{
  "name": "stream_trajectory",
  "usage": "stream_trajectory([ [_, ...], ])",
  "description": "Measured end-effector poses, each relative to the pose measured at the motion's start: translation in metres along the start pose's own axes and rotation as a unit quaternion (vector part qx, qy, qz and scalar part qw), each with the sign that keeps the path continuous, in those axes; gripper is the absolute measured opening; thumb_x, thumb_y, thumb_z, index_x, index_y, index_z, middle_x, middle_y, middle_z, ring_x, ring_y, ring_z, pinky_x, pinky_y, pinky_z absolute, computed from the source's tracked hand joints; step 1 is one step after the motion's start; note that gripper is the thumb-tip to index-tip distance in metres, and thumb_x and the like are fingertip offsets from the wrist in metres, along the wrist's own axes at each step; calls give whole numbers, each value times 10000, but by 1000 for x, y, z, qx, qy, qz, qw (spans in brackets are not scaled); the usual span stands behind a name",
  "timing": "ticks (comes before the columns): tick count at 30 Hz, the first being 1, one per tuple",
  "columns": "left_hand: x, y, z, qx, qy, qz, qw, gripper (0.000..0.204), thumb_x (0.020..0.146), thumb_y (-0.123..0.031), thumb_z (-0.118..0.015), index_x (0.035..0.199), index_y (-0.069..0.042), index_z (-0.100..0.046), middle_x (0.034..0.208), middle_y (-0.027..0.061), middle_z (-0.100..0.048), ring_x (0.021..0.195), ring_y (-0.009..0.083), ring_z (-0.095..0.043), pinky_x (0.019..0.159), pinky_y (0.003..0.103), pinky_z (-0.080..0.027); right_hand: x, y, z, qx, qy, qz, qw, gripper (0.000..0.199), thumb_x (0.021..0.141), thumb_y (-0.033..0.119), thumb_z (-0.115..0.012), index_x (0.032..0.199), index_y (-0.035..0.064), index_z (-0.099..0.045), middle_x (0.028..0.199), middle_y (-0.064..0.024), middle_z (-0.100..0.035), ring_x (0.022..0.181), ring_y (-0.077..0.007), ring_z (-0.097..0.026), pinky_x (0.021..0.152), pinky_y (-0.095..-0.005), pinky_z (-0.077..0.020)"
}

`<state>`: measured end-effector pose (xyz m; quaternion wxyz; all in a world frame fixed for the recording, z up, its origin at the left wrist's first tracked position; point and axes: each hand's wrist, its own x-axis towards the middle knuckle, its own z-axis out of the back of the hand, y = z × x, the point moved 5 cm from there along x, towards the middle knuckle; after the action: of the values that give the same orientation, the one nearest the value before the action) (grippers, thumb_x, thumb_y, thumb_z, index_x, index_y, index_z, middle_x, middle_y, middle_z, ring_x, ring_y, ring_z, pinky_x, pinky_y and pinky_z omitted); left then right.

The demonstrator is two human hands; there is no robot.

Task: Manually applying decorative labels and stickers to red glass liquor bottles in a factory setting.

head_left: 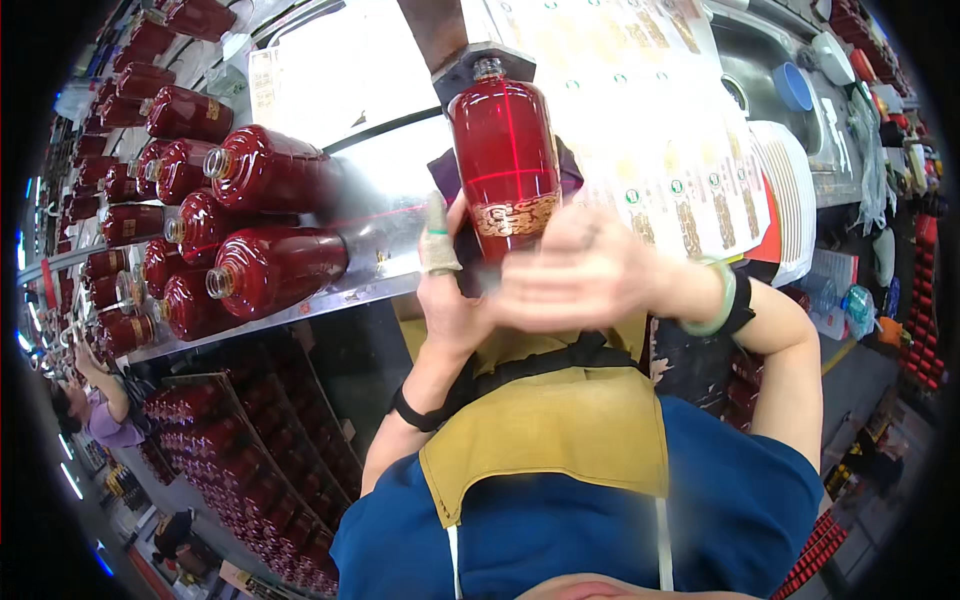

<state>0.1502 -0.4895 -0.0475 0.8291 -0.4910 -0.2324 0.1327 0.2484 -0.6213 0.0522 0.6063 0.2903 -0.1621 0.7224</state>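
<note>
A red glass bottle (pixel 505 140) with a clear open neck lies in front of me, neck pointing away, on a dark purple cloth (pixel 443 175). Gold patterned decoration (pixel 515 215) wraps its near end, and thin red light lines cross its body. Around the bottle's lower left side is my left hand (pixel 450 290), closed against it, with a pale cover (pixel 438 240) on one finger. My right hand (pixel 580 265) reaches across the bottle's near end, smeared by motion. Its fingers and anything under them cannot be made out.
Several red bottles (pixel 275 270) lie and stand on the metal table to the left. Sheets of gold decals (pixel 690 170) cover the right side, beside stacked white trays (pixel 785 200). Beyond them is a metal sink with a blue bowl (pixel 792 88). Another person (pixel 105 410) is far left.
</note>
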Motion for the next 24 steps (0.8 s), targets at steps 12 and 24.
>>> stream_trajectory([
  [12, 21, -18, 0, 90, -21, -77, 993, 864, 759, -119, -858, 1496, 63, -445, 1394, 218, -595, 1266, 348, -598, 1096, 415, -451, -5, -14, -9, 84, 5, -16, 996, 136, 830, 238, -721, 960, 214, -694, 857, 56, -599, 813, -171, -618, 765, -333, -524],
  [24, 11, 5, -1, 39, 48, -45, 997, 956, 720, -72, -856, 1534, 76, -377, 1532, 233, -483, 1357, 431, -452, 1154, 468, -363, 12, -71, -12, 59, -114, -90, 988, 218, 837, 191, -752, 1038, 115, -712, 939, 3, -691, 852, -212, -638, 799, -394, -526],
])
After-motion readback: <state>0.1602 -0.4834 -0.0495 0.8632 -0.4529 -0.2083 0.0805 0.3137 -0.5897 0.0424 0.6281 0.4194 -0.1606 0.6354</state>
